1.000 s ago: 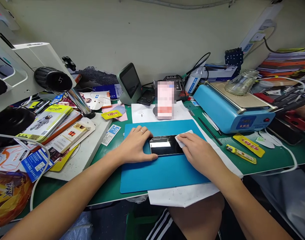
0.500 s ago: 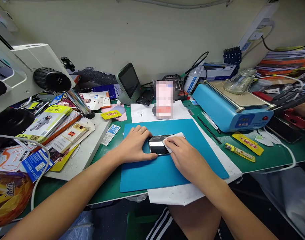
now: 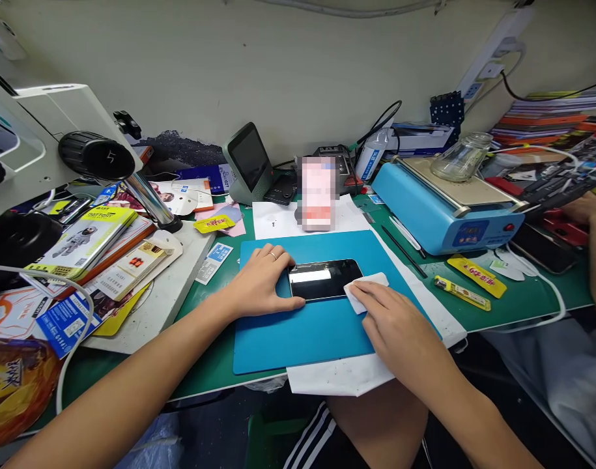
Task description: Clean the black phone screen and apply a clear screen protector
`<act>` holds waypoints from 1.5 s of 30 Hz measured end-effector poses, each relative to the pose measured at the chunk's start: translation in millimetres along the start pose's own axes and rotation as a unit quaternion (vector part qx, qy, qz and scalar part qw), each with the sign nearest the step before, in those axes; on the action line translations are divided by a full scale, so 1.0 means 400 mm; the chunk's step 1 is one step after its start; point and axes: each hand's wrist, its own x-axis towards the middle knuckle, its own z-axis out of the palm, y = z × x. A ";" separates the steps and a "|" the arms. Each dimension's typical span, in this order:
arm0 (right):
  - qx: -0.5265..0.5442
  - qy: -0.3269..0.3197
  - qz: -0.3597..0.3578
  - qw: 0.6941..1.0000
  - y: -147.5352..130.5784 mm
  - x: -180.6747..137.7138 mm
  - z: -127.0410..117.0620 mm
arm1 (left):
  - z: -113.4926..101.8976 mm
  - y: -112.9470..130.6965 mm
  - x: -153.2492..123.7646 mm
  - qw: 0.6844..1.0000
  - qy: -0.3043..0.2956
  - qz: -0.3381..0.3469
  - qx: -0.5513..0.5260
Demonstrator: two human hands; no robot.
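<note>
A black phone (image 3: 324, 279) lies screen up on a blue mat (image 3: 307, 329). My left hand (image 3: 261, 283) clasps the phone's left end, fingers and thumb curled round it. My right hand (image 3: 393, 316) presses a small white wipe (image 3: 368, 288) flat under its fingers, at the phone's right end, half on the mat. Most of the screen is uncovered and reflects a bright strip.
A blue heating machine (image 3: 444, 212) with a glass jar (image 3: 461, 156) stands at the right. A microscope (image 3: 58, 150) and stacked packages (image 3: 90, 238) crowd the left. A small screen device (image 3: 246, 163) and a blurred phone (image 3: 318, 193) stand behind the mat. Another person's hand (image 3: 588, 212) is at far right.
My right hand slid the wipe left across the screen, then back right off the phone's end. My left hand stayed on the phone's left end.
</note>
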 end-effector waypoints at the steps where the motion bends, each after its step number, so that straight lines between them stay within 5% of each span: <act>1: -0.003 0.001 0.004 1.000 0.009 0.000 0.000 | 0.000 0.000 0.000 1.000 -0.001 -0.001 -0.001; 21: 0.015 0.012 0.026 0.999 0.009 0.013 0.017 | 0.005 -0.005 0.001 1.000 -0.002 -0.005 0.002; 35: 0.038 0.037 -0.042 0.998 -0.091 0.033 0.040 | 0.010 -0.002 0.003 1.000 0.010 0.003 0.002; 45: 0.094 -0.069 -0.042 0.992 -0.120 0.147 0.046 | 0.008 -0.001 0.002 1.000 0.013 0.010 0.000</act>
